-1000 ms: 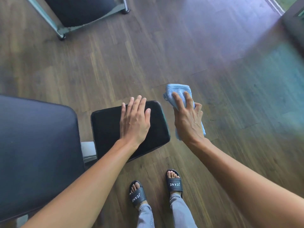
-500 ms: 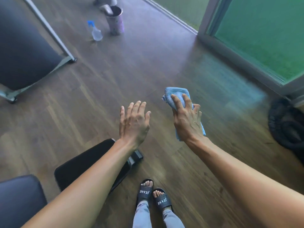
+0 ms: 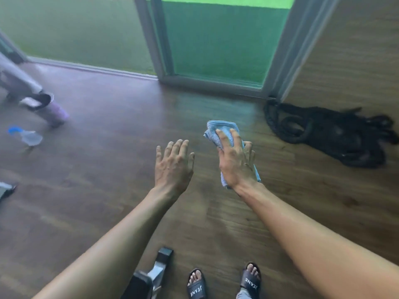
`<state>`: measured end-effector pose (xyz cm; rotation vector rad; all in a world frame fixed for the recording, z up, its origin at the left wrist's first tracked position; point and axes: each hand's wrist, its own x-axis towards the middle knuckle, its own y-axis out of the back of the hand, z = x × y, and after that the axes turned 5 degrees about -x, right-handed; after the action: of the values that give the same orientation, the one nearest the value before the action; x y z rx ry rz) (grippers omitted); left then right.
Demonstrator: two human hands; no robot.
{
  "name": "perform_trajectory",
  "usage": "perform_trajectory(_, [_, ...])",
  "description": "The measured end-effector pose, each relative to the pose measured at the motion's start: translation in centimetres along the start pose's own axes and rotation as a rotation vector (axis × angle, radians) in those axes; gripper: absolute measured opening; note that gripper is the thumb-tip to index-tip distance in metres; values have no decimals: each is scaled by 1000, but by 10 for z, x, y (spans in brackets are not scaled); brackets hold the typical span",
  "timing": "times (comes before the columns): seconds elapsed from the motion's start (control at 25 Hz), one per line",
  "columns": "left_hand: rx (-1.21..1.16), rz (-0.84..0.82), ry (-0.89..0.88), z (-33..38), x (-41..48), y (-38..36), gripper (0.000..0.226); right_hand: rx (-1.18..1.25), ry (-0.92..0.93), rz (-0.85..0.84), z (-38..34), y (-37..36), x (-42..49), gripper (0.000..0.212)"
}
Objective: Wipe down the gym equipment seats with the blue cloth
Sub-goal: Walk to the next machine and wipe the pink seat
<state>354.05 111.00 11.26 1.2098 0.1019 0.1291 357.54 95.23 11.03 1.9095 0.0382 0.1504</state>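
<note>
- Dark wood-plank floor (image 3: 108, 190); at 12 o'clock a grey-framed glass door (image 3: 216, 50) with green ground beyond.
- Right hand (image 3: 235, 162) is clamped on the folded, nubby cloth (image 3: 220, 130), held in the air at centre.
- Left hand (image 3: 172, 167) is spread flat, holding nothing.
- Coiled black rope (image 3: 336, 134) at 2 o'clock.
- Blurred spray bottle (image 3: 28, 137) at 9 o'clock.
- Seat (image 3: 138, 285) at 6 o'clock, mostly cut off beside the sandals (image 3: 250, 279).
</note>
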Motion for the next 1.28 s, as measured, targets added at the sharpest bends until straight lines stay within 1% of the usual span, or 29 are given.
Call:
perform_trajectory(0.12, [-11, -41, -151, 83, 21, -13, 51, -24, -142, 77, 70, 38, 3, 47])
perform_trajectory(0.24, [-18, -90, -322, 186, 29, -34, 50, -43, -298, 148, 156, 82, -11, 47])
perform_trajectory(0.36, [-7, -133, -499, 287, 24, -61, 49, -52, -459, 211, 247, 121, -37, 48])
perform_trajectory(0.52, [-24, -180, -674, 407, 6, -99, 50, -77, -655, 247, 352, 166, -83, 51])
perform_trajectory(0.68, [-40, -258, -871, 523, -37, -137, 49, -132, -860, 316, 446, 216, -141, 52])
perform_trajectory(0.84, [-75, -315, -1056, 621, -82, -162, 46, -180, -1034, 383, 514, 262, -192, 49])
perform_trajectory(1.0, [-92, -395, -1247, 724, -134, -186, 46, -275, -1214, 458, 578, 305, -255, 51])
perform_trajectory(1.16, [-103, -455, -1451, 818, -204, -211, 48, -294, -1391, 521, 630, 344, -326, 49])
perform_trajectory(1.28, [-102, -510, -1630, 877, -284, -222, 48, -345, -1562, 627, 663, 367, -399, 44])
